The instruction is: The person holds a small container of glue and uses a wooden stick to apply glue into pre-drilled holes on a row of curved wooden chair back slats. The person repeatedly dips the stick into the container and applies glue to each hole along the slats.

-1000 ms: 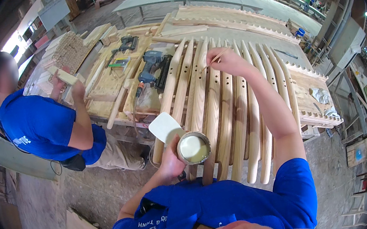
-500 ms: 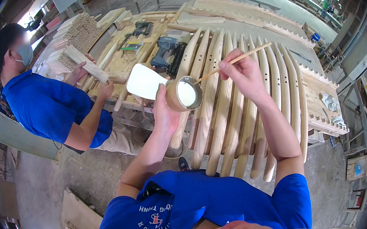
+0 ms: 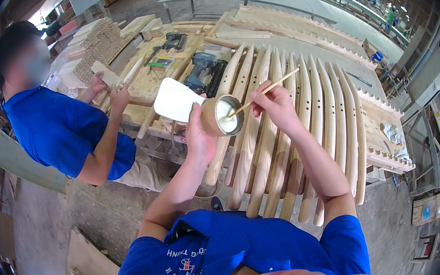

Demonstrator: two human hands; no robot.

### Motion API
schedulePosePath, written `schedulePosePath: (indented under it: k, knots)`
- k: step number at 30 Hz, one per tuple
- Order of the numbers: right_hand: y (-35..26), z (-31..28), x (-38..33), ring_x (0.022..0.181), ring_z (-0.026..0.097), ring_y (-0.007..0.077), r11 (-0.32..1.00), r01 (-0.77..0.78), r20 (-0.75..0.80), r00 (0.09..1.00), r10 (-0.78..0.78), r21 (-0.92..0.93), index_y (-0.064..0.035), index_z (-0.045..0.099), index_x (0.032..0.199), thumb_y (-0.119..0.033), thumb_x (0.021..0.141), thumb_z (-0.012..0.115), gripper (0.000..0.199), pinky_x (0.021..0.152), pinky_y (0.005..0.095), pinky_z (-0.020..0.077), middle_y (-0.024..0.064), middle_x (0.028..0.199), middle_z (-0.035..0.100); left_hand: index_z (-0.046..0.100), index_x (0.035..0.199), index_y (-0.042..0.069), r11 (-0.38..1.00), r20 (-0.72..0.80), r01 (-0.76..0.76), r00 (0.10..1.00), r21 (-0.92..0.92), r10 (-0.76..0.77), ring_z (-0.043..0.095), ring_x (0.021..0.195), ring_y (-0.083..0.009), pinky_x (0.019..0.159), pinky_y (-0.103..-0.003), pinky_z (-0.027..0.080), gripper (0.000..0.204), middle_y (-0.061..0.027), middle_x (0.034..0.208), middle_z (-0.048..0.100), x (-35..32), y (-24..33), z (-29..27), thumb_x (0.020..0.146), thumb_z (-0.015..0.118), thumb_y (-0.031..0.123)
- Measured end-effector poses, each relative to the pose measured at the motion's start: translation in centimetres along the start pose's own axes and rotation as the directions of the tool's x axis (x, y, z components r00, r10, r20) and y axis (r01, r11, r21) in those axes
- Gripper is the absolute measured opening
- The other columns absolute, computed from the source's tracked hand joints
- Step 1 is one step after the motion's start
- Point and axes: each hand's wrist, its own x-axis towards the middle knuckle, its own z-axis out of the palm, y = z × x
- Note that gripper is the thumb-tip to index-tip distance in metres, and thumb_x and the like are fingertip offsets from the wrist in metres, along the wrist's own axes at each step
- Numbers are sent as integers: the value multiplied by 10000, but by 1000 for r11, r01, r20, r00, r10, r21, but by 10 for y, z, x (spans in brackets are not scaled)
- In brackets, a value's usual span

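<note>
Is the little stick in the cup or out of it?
In: the stick reaches inside the cup, its tip at the white liquid.

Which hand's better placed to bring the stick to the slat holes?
Right, likely: the right hand pinches the stick over the slats, its tip inside the cup. The left hand is occupied holding that cup.

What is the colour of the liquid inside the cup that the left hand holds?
The liquid is milky white; it shows best in the head view.
</note>
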Motion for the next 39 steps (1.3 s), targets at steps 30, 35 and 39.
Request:
schedulePosePath:
  k: [30, 35, 39]
  knots:
    - [-32, -17, 2, 578, 543, 97, 893, 131, -146, 966, -212, -430, -2, 536, 881, -141, 897, 590, 149, 546, 226, 443, 64, 693, 596, 426, 1289, 82, 994, 45, 113, 993, 1, -113, 468, 1176, -203, 1003, -396, 357, 423, -68, 1216, 508, 59, -24, 19, 955, 396, 339]
    - [-4, -31, 14, 542, 554, 111, 991, -133, -196, 973, 126, -26, -4, 530, 846, -157, 892, 587, 170, 501, 251, 466, 63, 667, 597, 404, 1309, 74, 989, 27, 148, 989, -10, -148, 465, 1175, -203, 1005, -401, 356, 436, -75, 1221, 492, 56, -30, 33, 960, 380, 334]
    - [7, -43, 16, 549, 567, 126, 950, -82, -212, 966, 151, 303, -29, 529, 856, -163, 899, 578, 149, 514, 269, 488, 63, 693, 605, 409, 1306, 92, 970, 63, 208, 977, -129, -202, 478, 1171, -222, 994, -428, 371, 432, -96, 1241, 491, 67, -35, 25, 963, 349, 349]
